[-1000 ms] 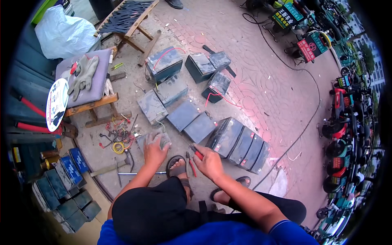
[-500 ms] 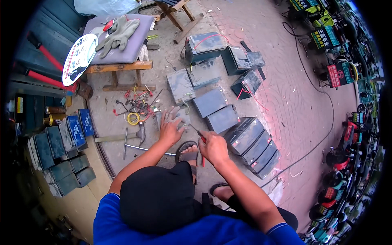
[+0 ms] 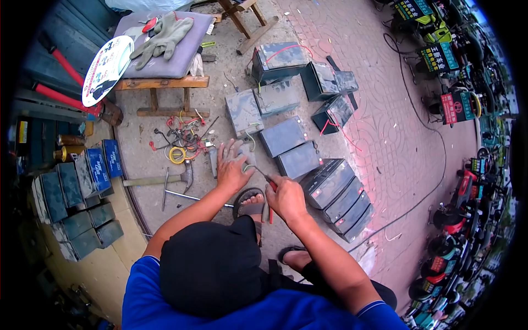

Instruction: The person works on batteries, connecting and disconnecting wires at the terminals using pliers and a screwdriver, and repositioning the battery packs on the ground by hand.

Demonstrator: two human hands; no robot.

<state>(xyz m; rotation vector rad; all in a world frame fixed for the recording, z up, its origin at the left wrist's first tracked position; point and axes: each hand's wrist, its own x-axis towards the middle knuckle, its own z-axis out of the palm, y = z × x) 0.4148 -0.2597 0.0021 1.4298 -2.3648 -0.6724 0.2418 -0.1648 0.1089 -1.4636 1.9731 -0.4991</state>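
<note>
With right hand (image 3: 287, 199), gripping red tool (image 3: 272, 187), and with left hand (image 3: 232, 169), spread open, covering battery (image 3: 248, 154) on ground (image 3: 190, 217) beyond left foot (image 3: 252, 202), possibly risking nicked thumb (image 3: 247, 171) by slipping while working so close.

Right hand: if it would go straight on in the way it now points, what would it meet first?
Probably the block under the left hand; the tool in the right hand points toward it, though depth is hard to judge.
</note>
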